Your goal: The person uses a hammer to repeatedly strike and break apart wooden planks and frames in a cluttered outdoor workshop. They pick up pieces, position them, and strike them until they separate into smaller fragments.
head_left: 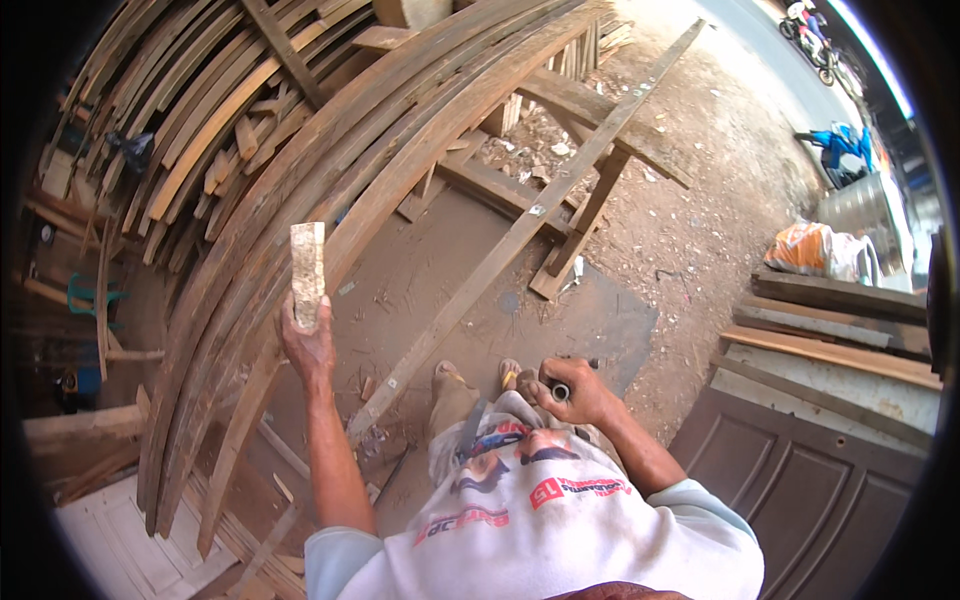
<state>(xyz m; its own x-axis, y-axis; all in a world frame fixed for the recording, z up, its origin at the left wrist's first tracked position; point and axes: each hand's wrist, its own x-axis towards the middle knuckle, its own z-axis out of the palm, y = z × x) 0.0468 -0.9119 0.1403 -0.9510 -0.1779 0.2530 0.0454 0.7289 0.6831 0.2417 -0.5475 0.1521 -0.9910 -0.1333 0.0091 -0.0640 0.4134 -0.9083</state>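
My left hand (309,342) is raised beside the stacked planks, its fingers closed round the lower end of a short, pale, rough wood block (308,255) that stands upright. Close in front of my body, my right hand (585,398) is wrapped round a tool with a hollow tubular handle (561,392). Its round open end faces up, and a small dark piece shows beyond the knuckles; the rest is hidden by the hand. Between the two hands, a long narrow timber (490,262) runs diagonally away over a low wooden trestle (590,215).
Long curved-looking planks (400,155) are stacked at the left, with more timber (190,110) behind. At the right lie a brown panelled door (790,480), several boards (830,365) and an orange-white sack (815,250). A blue motorbike (840,148) stands near the road.
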